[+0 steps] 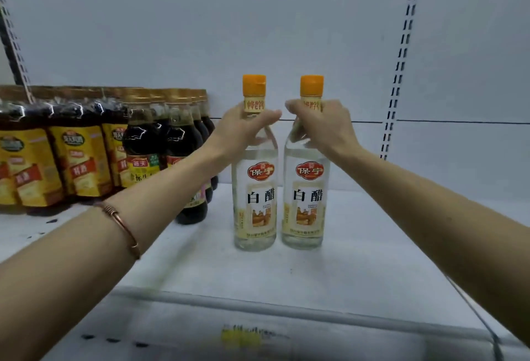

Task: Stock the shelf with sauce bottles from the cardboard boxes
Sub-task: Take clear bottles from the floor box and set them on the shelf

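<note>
Two clear white-vinegar bottles with orange caps stand upright side by side on the white shelf point(358, 260). My left hand point(243, 128) grips the neck of the left bottle point(255, 188). My right hand point(318, 125) grips the neck of the right bottle point(305, 191). Both bottles' bases rest on the shelf board, labels facing me. No cardboard box is in view.
Several dark soy-sauce bottles point(169, 145) stand in rows to the left of the vinegar, and shrink-wrapped packs of dark bottles with yellow labels point(43, 159) fill the far left. Bare shelf board lies to the right, bounded by a slotted upright point(398, 73).
</note>
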### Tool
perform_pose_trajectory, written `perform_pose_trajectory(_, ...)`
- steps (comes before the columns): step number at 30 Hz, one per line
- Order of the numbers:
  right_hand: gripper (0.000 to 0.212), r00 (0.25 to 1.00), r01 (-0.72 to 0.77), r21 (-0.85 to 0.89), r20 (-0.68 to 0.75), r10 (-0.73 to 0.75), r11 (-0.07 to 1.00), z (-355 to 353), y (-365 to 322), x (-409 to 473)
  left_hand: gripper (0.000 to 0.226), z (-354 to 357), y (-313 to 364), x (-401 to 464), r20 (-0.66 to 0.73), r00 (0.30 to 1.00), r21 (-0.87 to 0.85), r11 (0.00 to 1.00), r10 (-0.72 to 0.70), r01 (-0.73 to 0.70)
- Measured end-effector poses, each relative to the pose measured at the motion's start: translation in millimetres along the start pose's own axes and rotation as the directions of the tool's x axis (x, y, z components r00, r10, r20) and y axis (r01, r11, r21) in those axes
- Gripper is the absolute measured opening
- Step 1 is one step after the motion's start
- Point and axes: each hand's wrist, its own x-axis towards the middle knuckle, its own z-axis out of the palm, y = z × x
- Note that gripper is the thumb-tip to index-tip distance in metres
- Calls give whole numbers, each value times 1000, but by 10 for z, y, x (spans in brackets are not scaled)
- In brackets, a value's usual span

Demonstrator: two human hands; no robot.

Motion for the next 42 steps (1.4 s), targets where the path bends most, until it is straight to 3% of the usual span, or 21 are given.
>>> perform_pose_trajectory(3, 23, 1000, 17, 37, 1, -17, 999, 18, 108, -212, 62, 104, -26, -258, -170, 983, 8, 997, -75, 78)
perform_pose_trajectory(6, 45, 999, -32, 112, 19, 30, 993, 14, 200, -365, 83, 247, -207, -574, -209, 950, -87, 972, -234, 220)
perform_pose_trajectory(10, 39, 998, -64, 224, 1, 65, 973, 41, 214, -459, 84, 291, -419, -687, -175, 950, -56, 966, -260, 254)
perform_pose_trajectory(13, 37, 994, -20, 200, -99, 41, 980, 121, 219, -462, 84, 203, -440, -633, -122, 976, 23, 983, -180, 184)
perform_pose_trajectory(19, 43, 986, -8, 179, -160, 37, 984, 258, 293, -332, 72, 14, -547, -418, -13, 972, -1, 972, -234, 234)
perform_pose_trajectory(22, 54, 996, -41, 191, -73, 56, 981, 250, 304, -267, 46, 4, -493, -375, -27, 963, 19, 963, -268, 269)
perform_pose_trajectory(23, 60, 998, -55, 179, -15, 58, 982, 210, 315, -254, 47, 23, -473, -394, -54, 964, 41, 964, -259, 261)
perform_pose_trajectory(25, 68, 984, -79, 122, 171, 57, 989, 75, 379, -254, 85, 95, -502, -459, -144, 956, 103, 957, -256, 272)
perform_pose_trajectory(27, 55, 906, -94, 10, 415, 81, 996, -78, 467, -283, 108, 193, -548, -567, -220, 940, 165, 939, -262, 301)
perform_pose_trajectory(28, 45, 855, -114, -65, 501, 132, 991, -129, 513, -310, 109, 239, -583, -613, -245, 932, 194, 928, -268, 318)
perform_pose_trajectory(30, 37, 806, -205, -139, 538, 248, 969, -174, 617, -349, 105, 302, -648, -656, -259, 923, 208, 917, -284, 340)
perform_pose_trajectory(38, 41, 915, -199, -148, 325, 238, 969, 142, 733, -243, 80, 311, -833, -409, -277, 922, 218, 917, -270, 334)
perform_pose_trajectory(42, 50, 932, -203, -173, 268, 244, 964, 292, 786, -148, 62, 321, -898, -241, -291, 906, 232, 896, -308, 379)
